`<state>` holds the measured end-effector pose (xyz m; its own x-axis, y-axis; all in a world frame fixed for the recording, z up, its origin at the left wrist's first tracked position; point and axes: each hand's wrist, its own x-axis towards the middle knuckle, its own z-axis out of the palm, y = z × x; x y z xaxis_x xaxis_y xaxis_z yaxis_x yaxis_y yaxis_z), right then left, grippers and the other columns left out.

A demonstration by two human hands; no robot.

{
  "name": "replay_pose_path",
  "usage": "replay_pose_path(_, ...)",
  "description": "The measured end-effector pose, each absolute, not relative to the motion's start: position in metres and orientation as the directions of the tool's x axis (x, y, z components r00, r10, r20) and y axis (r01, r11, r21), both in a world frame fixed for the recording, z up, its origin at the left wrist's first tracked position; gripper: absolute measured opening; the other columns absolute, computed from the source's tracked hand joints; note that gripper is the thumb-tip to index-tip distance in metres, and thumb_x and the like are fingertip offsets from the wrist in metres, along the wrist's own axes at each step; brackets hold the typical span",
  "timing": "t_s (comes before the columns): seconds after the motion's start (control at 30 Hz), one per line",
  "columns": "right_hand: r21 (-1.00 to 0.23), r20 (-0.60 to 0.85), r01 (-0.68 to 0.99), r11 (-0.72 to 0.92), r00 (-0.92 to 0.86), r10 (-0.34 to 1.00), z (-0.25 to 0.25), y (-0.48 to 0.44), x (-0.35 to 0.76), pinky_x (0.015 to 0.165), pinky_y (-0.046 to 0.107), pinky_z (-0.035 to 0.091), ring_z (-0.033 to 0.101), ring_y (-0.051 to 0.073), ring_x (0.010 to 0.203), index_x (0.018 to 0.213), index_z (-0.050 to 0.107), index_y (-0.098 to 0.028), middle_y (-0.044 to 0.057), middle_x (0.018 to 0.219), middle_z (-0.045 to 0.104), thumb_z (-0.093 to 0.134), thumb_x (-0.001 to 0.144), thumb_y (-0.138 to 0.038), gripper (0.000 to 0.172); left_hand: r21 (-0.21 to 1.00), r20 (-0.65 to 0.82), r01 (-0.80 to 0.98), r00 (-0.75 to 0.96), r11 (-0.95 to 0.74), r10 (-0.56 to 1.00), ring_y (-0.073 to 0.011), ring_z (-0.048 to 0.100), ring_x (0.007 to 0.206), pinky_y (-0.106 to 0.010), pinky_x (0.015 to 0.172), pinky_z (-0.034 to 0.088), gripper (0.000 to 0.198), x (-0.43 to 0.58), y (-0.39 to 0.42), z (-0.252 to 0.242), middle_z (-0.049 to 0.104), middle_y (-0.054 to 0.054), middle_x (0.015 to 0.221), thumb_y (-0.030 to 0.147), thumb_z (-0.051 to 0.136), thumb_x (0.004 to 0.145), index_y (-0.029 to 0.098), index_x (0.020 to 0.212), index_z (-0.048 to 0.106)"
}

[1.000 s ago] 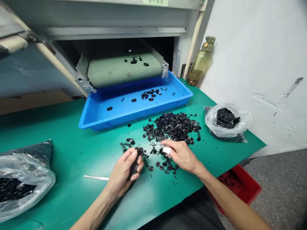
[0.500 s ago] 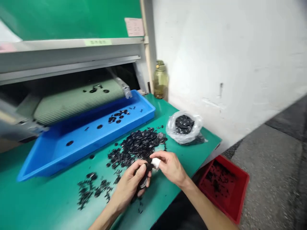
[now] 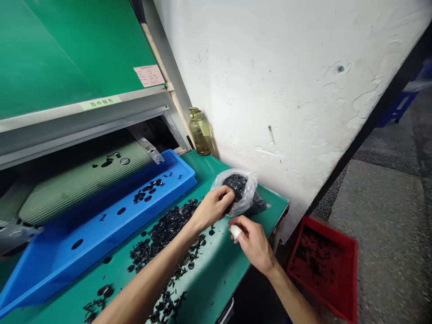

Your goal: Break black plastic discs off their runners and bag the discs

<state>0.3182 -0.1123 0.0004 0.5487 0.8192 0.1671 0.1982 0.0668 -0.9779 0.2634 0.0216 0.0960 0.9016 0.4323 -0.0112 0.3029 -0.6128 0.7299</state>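
My left hand (image 3: 214,208) is at the near side of a clear plastic bag (image 3: 250,189), its fingers curled round black round parts that are mostly hidden by the hand. Inside the bag's open mouth lie more black discs (image 3: 236,183). Just right of and below the bag, my right hand (image 3: 253,243) hovers over the table with loosely bent fingers and nothing visible in them. A white wrap (image 3: 235,231) covers one of its digits. Left of my hands spreads a heap of black round parts (image 3: 168,227), with thin black scraps scattered nearer me.
A blue tray (image 3: 43,274) sits under a green conveyor belt (image 3: 84,184) carrying a few black pieces. A water bottle (image 3: 201,135) stands by the white wall (image 3: 286,90). Right of the green table (image 3: 216,279), a red bin (image 3: 337,288) holds black scraps.
My left hand has moved from above the table's front to the bag, carrying black parts. My right hand has come away from it. The view has turned right.
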Motion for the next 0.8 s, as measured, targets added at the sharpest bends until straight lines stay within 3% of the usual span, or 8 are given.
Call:
replay_pose_path(0.13,-0.965,0.192,0.256,0.063,0.520,0.833,-0.008,-0.128,0.315,0.059,0.025,0.050,0.063,0.015,0.066,0.096,0.064,-0.021,0.001,0.081,0.067,0.044,0.082,-0.012,0.026,0.559,0.088,0.254,0.928,-0.789,0.361,-0.0176,0.058,0.073,-0.029,0.068,0.048,0.018,0.316,0.046,0.088,0.064,-0.004,0.077,0.025,0.052,0.089,0.017,0.078,0.063)
replay_pose_path(0.27,-0.950,0.207,0.309,0.047,0.510,0.835,-0.013,-0.139,0.314,0.060,0.024,0.048,0.062,0.014,0.065,0.093,0.065,-0.022,0.000,0.079,0.067,0.044,0.083,-0.011,0.026,0.410,0.068,0.205,0.965,-0.889,0.254,-0.0191,0.061,0.094,-0.040,0.083,0.052,0.019,0.327,0.064,0.077,0.063,-0.007,0.109,0.031,0.058,0.092,0.016,0.102,0.063)
replay_pose_path(0.37,-0.941,0.212,0.336,0.035,0.508,0.835,-0.016,-0.141,0.315,0.059,0.024,0.048,0.062,0.014,0.064,0.093,0.065,-0.022,0.000,0.076,0.066,0.043,0.083,-0.010,0.027,0.354,0.046,0.152,0.983,-0.923,0.180,-0.0223,0.061,0.097,-0.043,0.087,0.050,0.018,0.321,0.068,0.076,0.065,-0.008,0.107,0.028,0.062,0.088,0.017,0.101,0.066)
replay_pose_path(0.47,-0.929,0.225,0.368,0.032,0.495,0.839,-0.016,-0.138,0.316,0.058,0.024,0.048,0.063,0.014,0.062,0.094,0.065,-0.022,0.000,0.076,0.066,0.043,0.083,-0.010,0.028,0.344,0.067,0.085,0.991,-0.935,0.115,-0.0265,0.061,0.100,-0.041,0.093,0.046,0.012,0.314,0.066,0.081,0.066,-0.008,0.104,0.023,0.066,0.082,0.020,0.093,0.070)
replay_pose_path(0.6,-0.902,0.251,0.431,0.029,0.469,0.847,-0.016,-0.131,0.312,0.058,0.024,0.048,0.064,0.015,0.064,0.094,0.065,-0.022,0.000,0.078,0.068,0.043,0.082,-0.010,0.028,0.375,0.148,0.032,0.985,-0.927,0.094,-0.0242,0.057,0.111,-0.034,0.098,0.042,0.019,0.302,0.066,0.091,0.062,-0.008,0.117,0.031,0.054,0.091,0.024,0.103,0.067)
replay_pose_path(0.73,-0.859,0.280,0.511,0.025,0.428,0.860,-0.017,-0.124,0.303,0.061,0.025,0.049,0.065,0.016,0.068,0.095,0.066,-0.022,0.001,0.078,0.069,0.044,0.083,-0.011,0.028,0.416,0.202,0.117,0.955,-0.902,0.217,-0.0220,0.061,0.095,-0.033,0.089,0.046,0.026,0.286,0.074,0.092,0.066,-0.007,0.098,0.031,0.042,0.097,0.022,0.098,0.066)
replay_pose_path(0.8,-0.832,0.304,0.555,0.011,0.440,0.845,-0.010,-0.121,0.308,0.067,0.026,0.051,0.066,0.018,0.074,0.095,0.067,-0.022,0.002,0.084,0.070,0.044,0.083,-0.013,0.027,0.436,0.243,0.186,0.918,-0.881,0.314,-0.0234,0.058,0.101,-0.036,0.092,0.044,0.024,0.277,0.077,0.090,0.065,-0.008,0.102,0.029,0.042,0.096,0.021,0.102,0.064)
